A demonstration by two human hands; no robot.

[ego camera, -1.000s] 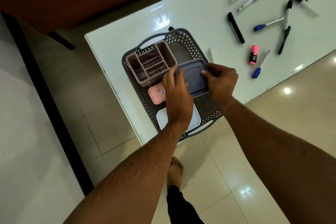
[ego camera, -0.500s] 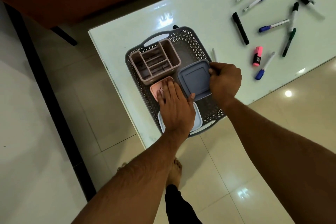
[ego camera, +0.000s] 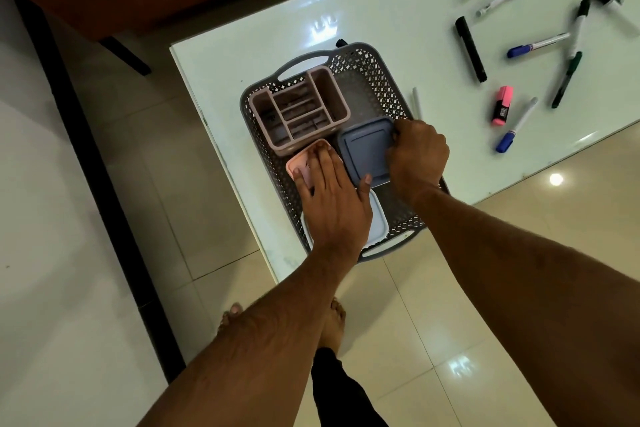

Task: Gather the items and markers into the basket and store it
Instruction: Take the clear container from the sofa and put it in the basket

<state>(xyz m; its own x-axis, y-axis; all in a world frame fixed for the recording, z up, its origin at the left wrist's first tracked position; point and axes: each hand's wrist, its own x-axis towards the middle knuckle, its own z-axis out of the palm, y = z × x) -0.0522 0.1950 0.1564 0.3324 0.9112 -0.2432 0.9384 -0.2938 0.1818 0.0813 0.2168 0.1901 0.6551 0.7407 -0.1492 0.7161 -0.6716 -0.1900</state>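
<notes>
A grey perforated basket (ego camera: 374,83) stands at the near left corner of the pale green table (ego camera: 263,45). In it are a pink divided organiser (ego camera: 298,111), a small pink box (ego camera: 299,163), a blue-grey lidded box (ego camera: 363,149) and a white lidded box (ego camera: 379,222). My left hand (ego camera: 332,204) lies flat, fingers spread, over the pink box and the white box. My right hand (ego camera: 417,156) grips the right edge of the blue-grey box. Several markers lie loose on the table at the right, among them a black marker (ego camera: 470,48) and a pink highlighter (ego camera: 502,106).
A thin white pen (ego camera: 415,102) lies just right of the basket. The basket's near handle (ego camera: 388,248) overhangs the table's front edge. A dark red wall and a black table leg (ego camera: 124,55) are beyond; tiled floor and my bare feet (ego camera: 332,322) are below.
The blue-grey box has been lowered flat into the basket beside the organiser. My left hand left that box and moved down-left to rest on the pink and white boxes.
</notes>
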